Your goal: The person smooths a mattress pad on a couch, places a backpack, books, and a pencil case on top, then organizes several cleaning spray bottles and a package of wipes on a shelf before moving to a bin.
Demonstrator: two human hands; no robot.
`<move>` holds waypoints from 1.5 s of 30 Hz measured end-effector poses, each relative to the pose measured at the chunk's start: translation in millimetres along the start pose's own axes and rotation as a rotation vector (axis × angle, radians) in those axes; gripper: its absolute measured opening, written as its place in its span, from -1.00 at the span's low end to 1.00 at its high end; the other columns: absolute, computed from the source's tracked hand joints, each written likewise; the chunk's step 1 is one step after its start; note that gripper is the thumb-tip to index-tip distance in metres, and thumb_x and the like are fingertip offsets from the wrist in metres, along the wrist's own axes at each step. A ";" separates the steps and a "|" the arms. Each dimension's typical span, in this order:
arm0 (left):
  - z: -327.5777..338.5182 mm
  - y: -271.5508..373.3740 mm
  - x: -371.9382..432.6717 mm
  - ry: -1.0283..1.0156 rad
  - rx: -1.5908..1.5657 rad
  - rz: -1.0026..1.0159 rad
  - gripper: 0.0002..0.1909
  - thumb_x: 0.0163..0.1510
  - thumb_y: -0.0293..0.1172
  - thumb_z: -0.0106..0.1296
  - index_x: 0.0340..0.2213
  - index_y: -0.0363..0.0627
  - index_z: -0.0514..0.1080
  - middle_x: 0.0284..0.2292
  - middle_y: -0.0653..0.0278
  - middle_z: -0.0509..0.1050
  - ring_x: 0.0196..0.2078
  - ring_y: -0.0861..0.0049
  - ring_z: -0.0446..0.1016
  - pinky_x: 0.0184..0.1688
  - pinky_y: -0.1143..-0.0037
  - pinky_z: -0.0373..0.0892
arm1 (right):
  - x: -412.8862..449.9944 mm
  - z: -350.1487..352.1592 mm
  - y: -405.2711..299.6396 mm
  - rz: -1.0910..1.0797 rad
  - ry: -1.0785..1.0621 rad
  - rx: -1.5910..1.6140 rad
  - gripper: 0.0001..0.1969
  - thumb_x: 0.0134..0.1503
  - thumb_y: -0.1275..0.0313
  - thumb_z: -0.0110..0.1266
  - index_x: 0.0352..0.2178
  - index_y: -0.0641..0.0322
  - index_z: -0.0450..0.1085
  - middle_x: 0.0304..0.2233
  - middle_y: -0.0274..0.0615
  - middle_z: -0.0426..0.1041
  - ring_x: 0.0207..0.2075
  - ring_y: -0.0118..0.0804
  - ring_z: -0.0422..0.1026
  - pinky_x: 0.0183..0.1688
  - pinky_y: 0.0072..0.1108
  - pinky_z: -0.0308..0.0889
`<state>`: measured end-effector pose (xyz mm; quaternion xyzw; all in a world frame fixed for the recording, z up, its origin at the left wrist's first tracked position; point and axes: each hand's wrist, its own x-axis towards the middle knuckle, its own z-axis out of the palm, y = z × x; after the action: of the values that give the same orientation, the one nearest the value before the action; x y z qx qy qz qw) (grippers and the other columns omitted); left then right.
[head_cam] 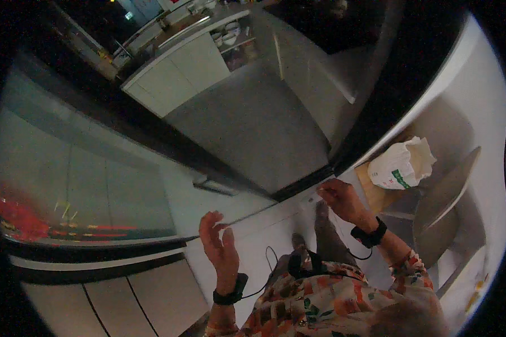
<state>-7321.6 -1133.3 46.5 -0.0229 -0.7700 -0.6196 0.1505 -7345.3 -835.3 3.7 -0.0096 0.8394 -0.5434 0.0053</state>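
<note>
My left hand is raised at the lower middle of the view, its fingers apart and slightly curled, with nothing between them. It is nearest to the lower edge of a dark-framed glass door, which has a small handle. My right hand reaches forward at right of middle, by the lower end of a dark door frame; its fingers are bent and blurred, and whether they pinch something small cannot be told. To its right a crumpled white bag with green print stands open on a wooden board.
Beyond the doorway lies a grey floor, with white cabinets and an open shelf of bowls. A grey curved panel stands at the right. Pale drawers are at lower left. Cables hang from both wrist bands.
</note>
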 end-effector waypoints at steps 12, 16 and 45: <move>81.0 23.9 27.9 0.539 0.262 -0.019 -0.45 0.13 -0.40 -0.11 0.11 -0.18 -0.02 0.03 0.13 0.16 0.05 0.37 0.15 0.13 0.35 0.03 | 162.8 -54.2 22.0 -0.139 -0.344 -0.075 -0.76 0.15 0.34 -0.08 -0.32 0.34 0.39 -0.37 0.00 0.42 -0.33 -0.10 0.44 -0.27 -0.37 0.34; 104.3 25.8 49.7 0.661 0.253 -0.083 -0.44 0.15 -0.34 -0.12 0.10 -0.24 -0.03 0.06 0.08 0.11 0.06 0.37 0.13 0.13 0.34 0.03 | 223.3 -70.3 31.9 -0.074 -0.454 0.018 -0.76 0.14 0.35 -0.07 -0.30 0.35 0.37 -0.34 -0.01 0.41 -0.32 -0.12 0.44 -0.27 -0.36 0.34; 66.6 -150.9 -108.2 0.574 1.180 -0.619 -0.62 0.03 -0.36 -0.05 -0.10 -0.23 0.28 -0.18 0.09 0.37 -0.14 0.25 0.32 -0.05 0.31 0.24 | 273.4 29.6 69.5 -0.339 -0.600 0.021 -0.77 0.15 0.32 -0.07 -0.31 0.28 0.39 -0.40 -0.08 0.43 -0.39 -0.14 0.43 -0.29 -0.41 0.35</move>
<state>-7265.4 -1087.8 -137.0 0.4446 -0.8774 -0.0969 0.1520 -7618.8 -839.8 -71.4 -0.3083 0.7814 -0.5179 0.1616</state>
